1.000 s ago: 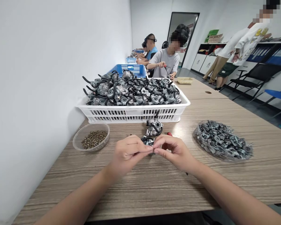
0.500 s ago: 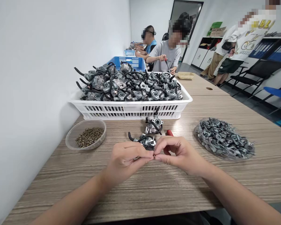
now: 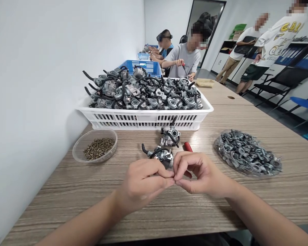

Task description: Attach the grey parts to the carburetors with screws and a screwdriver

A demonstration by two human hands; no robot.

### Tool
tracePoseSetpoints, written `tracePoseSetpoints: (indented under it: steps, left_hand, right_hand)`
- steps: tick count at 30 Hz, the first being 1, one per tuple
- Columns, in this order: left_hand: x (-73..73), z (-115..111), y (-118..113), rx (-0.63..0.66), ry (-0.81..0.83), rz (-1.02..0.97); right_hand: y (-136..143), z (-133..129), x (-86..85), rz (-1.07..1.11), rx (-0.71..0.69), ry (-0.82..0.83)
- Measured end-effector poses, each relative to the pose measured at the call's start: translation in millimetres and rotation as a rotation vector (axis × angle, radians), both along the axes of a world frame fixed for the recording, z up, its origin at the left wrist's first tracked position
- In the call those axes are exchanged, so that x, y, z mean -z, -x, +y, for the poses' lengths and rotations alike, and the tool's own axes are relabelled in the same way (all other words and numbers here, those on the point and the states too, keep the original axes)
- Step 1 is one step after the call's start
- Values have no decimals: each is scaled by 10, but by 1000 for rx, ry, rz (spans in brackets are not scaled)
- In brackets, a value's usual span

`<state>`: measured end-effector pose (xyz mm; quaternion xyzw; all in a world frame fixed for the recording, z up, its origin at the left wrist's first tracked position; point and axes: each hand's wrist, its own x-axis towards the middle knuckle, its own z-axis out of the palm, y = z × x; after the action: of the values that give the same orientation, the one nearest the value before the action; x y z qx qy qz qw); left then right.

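The table (image 3: pixel 143 222) is patterned with brown-grey wood grain. The basket (image 3: pixel 146 111) is coloured white; the metal parts (image 3: pixel 107 87) are seen in silver-grey, their hoses (image 3: pixel 88 76) in black. Brass-brown is shown by the screws (image 3: pixel 99 149), red by the handle (image 3: pixel 188 147). The white shirt (image 3: pixel 281 40) is printed with yellow letters (image 3: pixel 285 28).

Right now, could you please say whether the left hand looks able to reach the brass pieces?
Probably yes: the brass pieces lie in an open bowl, and nothing seems to block the left hand, though that hand seems to touch the right hand.
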<state>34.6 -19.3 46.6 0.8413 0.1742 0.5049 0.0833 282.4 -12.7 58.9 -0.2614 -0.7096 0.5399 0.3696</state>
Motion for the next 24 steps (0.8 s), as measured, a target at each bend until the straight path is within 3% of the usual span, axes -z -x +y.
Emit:
tracePoseSetpoints:
  steps: [6,14,19,24]
  left_hand:
    - [-3,52,18,-24,-33,7]
    - [-37,252,184,-145,1,180]
    - [13,303,184,-140,74,153]
    - [46,293,117,-130,137,91]
  right_hand:
    - [-63,15,-17,23,33,-50]
    - [-288,293,60,-234,416,-441]
    - [-258,366,144,-300,348,-592]
    - [-193,374,164,-295,309,-599]
